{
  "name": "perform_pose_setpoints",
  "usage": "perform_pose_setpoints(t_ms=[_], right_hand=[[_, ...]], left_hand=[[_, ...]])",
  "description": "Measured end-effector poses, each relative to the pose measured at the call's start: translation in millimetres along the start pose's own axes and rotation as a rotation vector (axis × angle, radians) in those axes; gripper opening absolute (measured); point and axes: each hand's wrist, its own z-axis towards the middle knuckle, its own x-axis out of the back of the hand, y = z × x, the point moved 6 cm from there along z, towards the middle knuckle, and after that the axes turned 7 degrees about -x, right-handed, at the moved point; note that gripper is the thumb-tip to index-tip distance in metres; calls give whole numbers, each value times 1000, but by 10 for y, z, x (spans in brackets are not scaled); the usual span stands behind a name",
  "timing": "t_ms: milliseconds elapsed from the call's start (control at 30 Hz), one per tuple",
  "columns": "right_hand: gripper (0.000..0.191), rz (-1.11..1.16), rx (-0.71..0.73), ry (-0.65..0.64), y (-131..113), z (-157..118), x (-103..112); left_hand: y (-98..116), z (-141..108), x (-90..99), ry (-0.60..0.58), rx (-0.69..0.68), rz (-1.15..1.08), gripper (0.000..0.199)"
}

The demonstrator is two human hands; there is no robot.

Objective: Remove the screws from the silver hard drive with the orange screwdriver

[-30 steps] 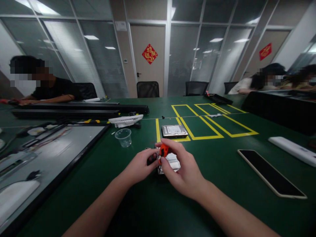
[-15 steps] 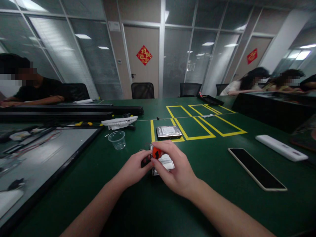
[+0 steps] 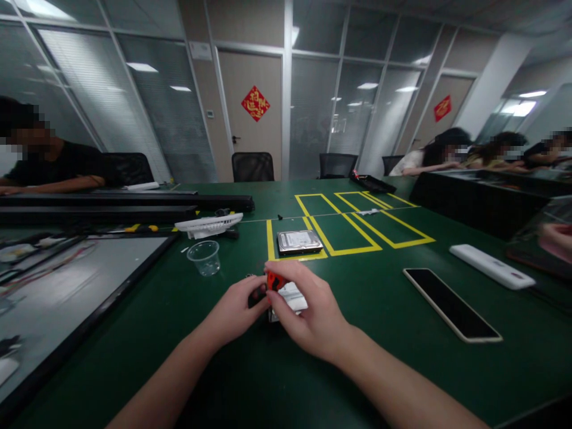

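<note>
Between the fingertips of my right hand (image 3: pixel 313 310) is a red and black handle (image 3: pixel 275 281), held in a pinch. My left hand (image 3: pixel 236 307) is closed at the left end of the same spot, its fingers around something dark that I cannot make out. Beneath both hands lies a silver drive (image 3: pixel 292 298) with a pale label, partly covered by my right fingers. Just beyond them, a second hard drive (image 3: pixel 299 241) lies flat inside a yellow taped outline on the green table (image 3: pixel 250 381).
A clear plastic cup (image 3: pixel 204 258) and a white slatted part (image 3: pixel 209 225) stand left. A grey panel (image 3: pixel 89 286) fills the left side. To the right lie a phone (image 3: pixel 451 304), a white bar (image 3: pixel 491 266) and a black case (image 3: pixel 469 202). Several people sit around.
The whole view has shifted slightly, with table items appearing further left. Another person's hand has come into view at the right edge. My hands keep the same grip.
</note>
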Motion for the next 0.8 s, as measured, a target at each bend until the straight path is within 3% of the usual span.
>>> perform_pose_setpoints(t_ms=[167, 433, 567, 800], right_hand=[[53, 1, -56, -31, 11, 1, -13], [43, -33, -12, 27, 24, 25, 15], [48, -12, 6, 10, -5, 12, -3], [49, -8, -89, -4, 42, -8, 8]], left_hand=[[6, 8, 3, -7, 3, -18, 13], [1, 9, 1, -11, -9, -25, 15], [1, 12, 2, -4, -8, -26, 16], [-17, 8, -4, 1, 12, -52, 19]])
